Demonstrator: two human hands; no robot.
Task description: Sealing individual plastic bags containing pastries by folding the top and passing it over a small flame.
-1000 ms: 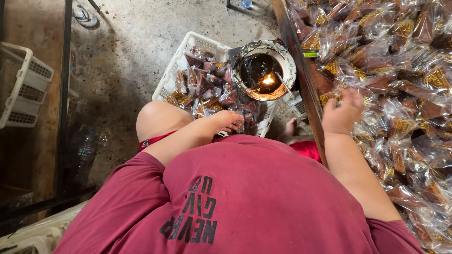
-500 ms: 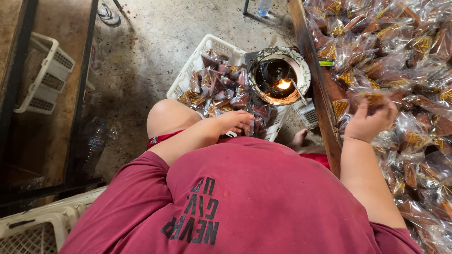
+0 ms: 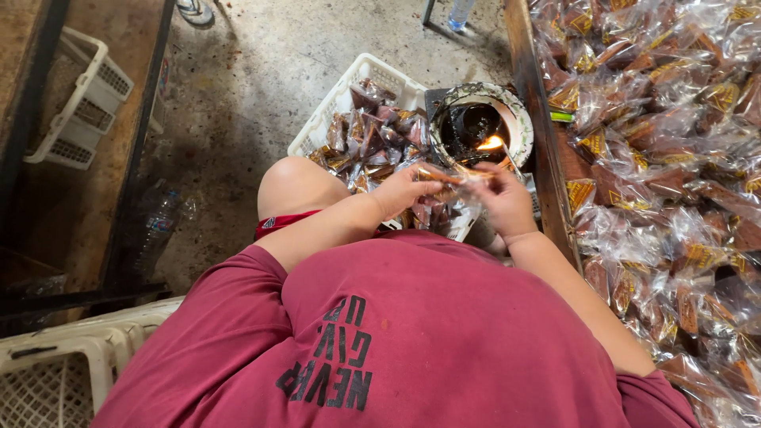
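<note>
- The tabletop (image 3: 547, 158) on your right carries a heap of crinkly clear packets (image 3: 674, 119) with brown wedges inside; your right hand has come back from it.
- The white slatted basket (image 3: 357, 79) on the rough floor holds more packets.
- The round bowl (image 3: 519, 119) holds a small flame (image 3: 490, 143).
- Your left hand (image 3: 404, 190) and right hand (image 3: 507, 202), each grip pinched, now hold one packet (image 3: 448, 176) between them beside the flame.
</note>
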